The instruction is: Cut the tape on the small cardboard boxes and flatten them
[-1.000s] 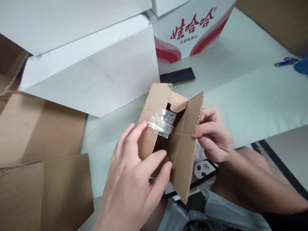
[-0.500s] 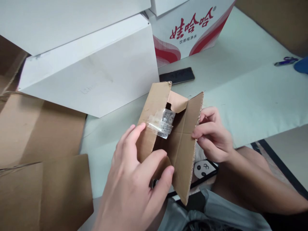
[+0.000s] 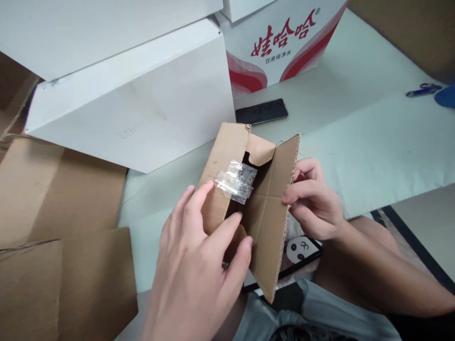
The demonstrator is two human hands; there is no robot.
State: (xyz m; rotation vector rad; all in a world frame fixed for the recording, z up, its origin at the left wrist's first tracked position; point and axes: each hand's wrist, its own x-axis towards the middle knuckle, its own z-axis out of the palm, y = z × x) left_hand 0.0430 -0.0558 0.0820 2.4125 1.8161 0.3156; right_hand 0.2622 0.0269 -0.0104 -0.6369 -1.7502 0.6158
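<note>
A small brown cardboard box (image 3: 220, 156) is tilted at the table's front edge, with its lid flap (image 3: 270, 208) raised. Clear tape (image 3: 236, 182) sticks to the top panel and overhangs the opening. My left hand (image 3: 199, 251) rests on the near left side of the box, fingers spread; one fingertip touches the top panel near the tape, while the index finger and thumb reach over the opening. My right hand (image 3: 314, 201) pinches the outer edge of the flap between thumb and fingers. The inside of the box is mostly dark.
White boxes (image 3: 135, 99) stand behind to the left, beside a red-and-white carton (image 3: 280, 52). A phone (image 3: 262, 111) lies on the pale tabletop (image 3: 373, 142). Purple scissors (image 3: 423, 90) are far right. Large brown cardboard (image 3: 95, 279) sits at left. A panda-face item (image 3: 300, 248) shows below the flap.
The box and its flap have shifted very slightly left, and my left hand with them. My right hand keeps its pinch on the flap.
</note>
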